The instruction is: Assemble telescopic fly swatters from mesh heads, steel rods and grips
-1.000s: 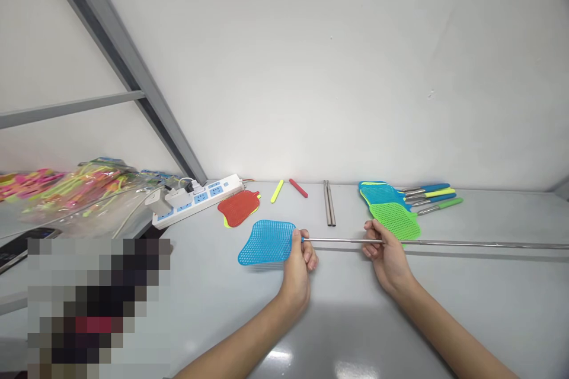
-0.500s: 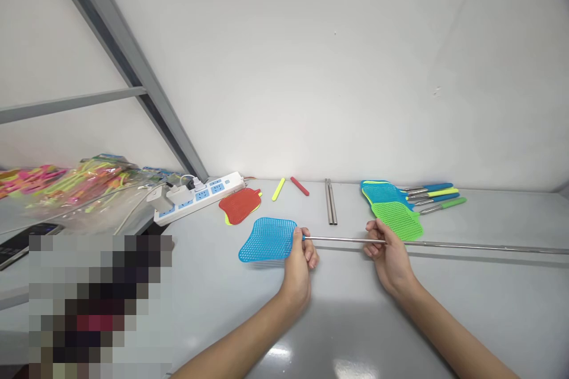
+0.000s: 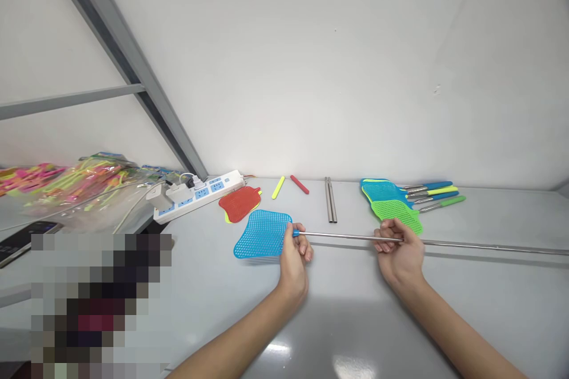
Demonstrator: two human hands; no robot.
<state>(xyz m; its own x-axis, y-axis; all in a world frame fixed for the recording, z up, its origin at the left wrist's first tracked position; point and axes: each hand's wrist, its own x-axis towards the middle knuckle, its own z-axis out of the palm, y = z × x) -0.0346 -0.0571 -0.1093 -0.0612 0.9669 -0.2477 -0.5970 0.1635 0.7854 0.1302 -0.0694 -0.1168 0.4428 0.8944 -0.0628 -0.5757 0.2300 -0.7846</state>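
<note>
A blue fly swatter (image 3: pixel 263 235) with a long extended metal rod lies across my two hands, just above the table. My left hand (image 3: pixel 294 257) is closed on its neck, where the blue head meets the rod. My right hand (image 3: pixel 401 251) has its fingers curled round the rod farther right. The rod runs out of view at the right edge, so its far end is hidden. Behind my right hand lies a pile of fly swatters with a green head (image 3: pixel 397 215) on top, blue heads (image 3: pixel 377 189) beneath and short metal rods with coloured grips.
Two metal tubes (image 3: pixel 331 200), a yellow grip (image 3: pixel 278 188) and a red grip (image 3: pixel 299 184) lie near the wall. A red swatter head (image 3: pixel 240 204) rests beside a power strip (image 3: pixel 200 196) with plugs. Bagged colourful items (image 3: pixel 95 186) and a phone (image 3: pixel 27 241) are at left.
My right hand has slid rightward along the rod. My left hand, with the swatter's blue head, has shifted slightly left and up.
</note>
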